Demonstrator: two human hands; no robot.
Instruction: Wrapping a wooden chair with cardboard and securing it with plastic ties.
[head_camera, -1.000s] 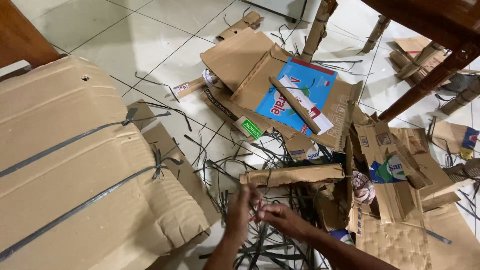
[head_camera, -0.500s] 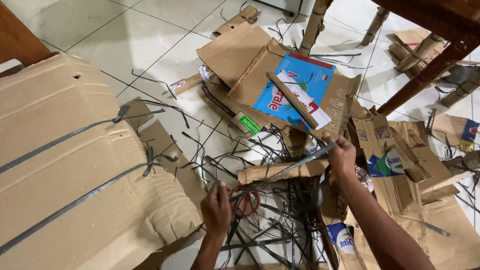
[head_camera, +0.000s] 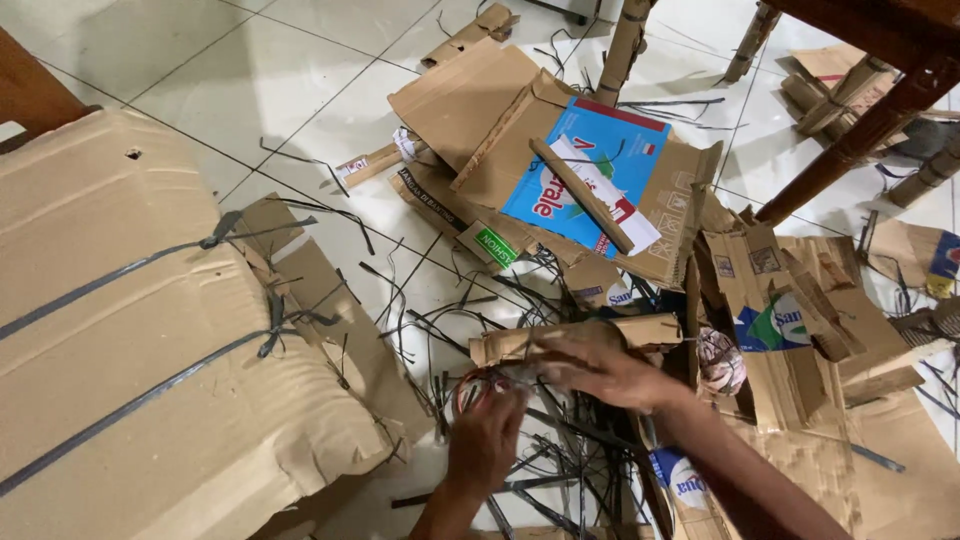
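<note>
Right hand (head_camera: 600, 372) swung back to left hand (head_camera: 487, 440) — blurred fingers, grip on gray strap (head_camera: 545, 405) unclear.

This looks like a room in a home, used for sorting scrap: a pale tiled floor (head_camera: 200, 60), dark wooden furniture legs (head_camera: 850, 140), flattened cardboard boxes (head_camera: 560, 160), a strapped cardboard bundle (head_camera: 130, 350) and loose black plastic straps (head_camera: 560, 450) strewn about.

Free: bare tile floor (head_camera: 200, 70) — blocked: cardboard bundle (head_camera: 130, 330) left | scraps (head_camera: 780, 330) right
</note>
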